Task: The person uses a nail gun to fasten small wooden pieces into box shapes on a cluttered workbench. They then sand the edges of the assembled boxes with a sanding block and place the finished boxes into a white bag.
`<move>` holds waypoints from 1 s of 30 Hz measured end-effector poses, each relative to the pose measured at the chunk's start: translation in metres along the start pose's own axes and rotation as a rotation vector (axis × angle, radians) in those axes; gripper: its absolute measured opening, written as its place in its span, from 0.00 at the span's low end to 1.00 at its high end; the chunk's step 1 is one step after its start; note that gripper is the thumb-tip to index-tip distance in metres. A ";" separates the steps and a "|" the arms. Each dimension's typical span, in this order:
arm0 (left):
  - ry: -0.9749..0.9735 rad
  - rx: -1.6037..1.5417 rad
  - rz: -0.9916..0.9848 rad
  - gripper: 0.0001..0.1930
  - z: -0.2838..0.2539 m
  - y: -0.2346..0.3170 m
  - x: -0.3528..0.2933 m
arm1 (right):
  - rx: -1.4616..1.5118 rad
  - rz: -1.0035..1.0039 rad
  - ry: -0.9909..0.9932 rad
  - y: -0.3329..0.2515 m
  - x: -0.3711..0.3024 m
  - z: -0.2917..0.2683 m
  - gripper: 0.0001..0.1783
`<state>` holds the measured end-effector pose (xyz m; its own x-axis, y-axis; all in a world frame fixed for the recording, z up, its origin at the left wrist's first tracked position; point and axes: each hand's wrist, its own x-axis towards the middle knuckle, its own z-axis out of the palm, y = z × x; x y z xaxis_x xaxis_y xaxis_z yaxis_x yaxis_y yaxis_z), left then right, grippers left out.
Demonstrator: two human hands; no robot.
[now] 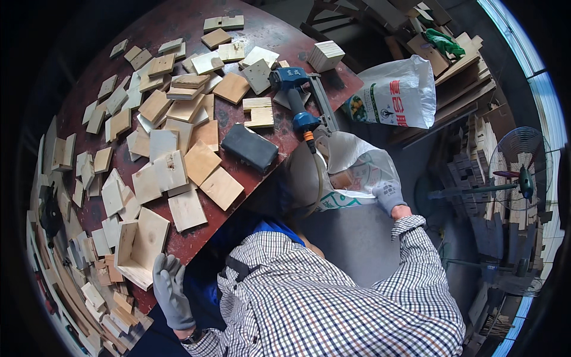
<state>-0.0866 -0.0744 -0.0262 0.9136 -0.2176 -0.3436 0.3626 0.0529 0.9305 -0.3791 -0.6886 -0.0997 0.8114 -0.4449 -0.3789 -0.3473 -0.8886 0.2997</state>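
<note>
My left hand (171, 290), in a grey glove, hovers with fingers apart at the near edge of the dark red table (178, 24), just below a partly built wooden box (140, 243). It holds nothing. My right hand (388, 195), also gloved, reaches out to the right and grips the rim of a white woven sack (351, 169) that stands open beside the table. Small wooden pieces show inside the sack. A blue nail gun (297, 98) with a hose lies on the table's right edge, between the two hands and farther away.
Many square wooden boards (178, 149) cover the table, with a dark sanding block (250, 147) among them. A second white printed sack (398, 95) stands farther right. A stack of wood blocks (325, 56), timber piles and a floor fan (520, 178) lie to the right.
</note>
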 end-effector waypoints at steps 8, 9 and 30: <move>0.172 -0.064 0.084 0.36 -0.004 -0.011 -0.009 | -0.013 -0.086 -0.635 -0.020 0.049 -0.159 0.18; 0.189 -0.043 0.117 0.34 -0.003 -0.007 -0.013 | 0.080 -0.223 -0.398 -0.038 0.056 -0.186 0.15; 1.080 0.261 0.568 0.27 -0.140 -0.092 0.066 | 0.996 -0.508 0.862 -0.266 0.212 -0.156 0.19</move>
<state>-0.0343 0.0429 -0.1525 0.6581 0.6900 0.3013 -0.0674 -0.3446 0.9363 -0.0418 -0.5293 -0.1234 0.8500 -0.1719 0.4980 0.1779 -0.7961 -0.5785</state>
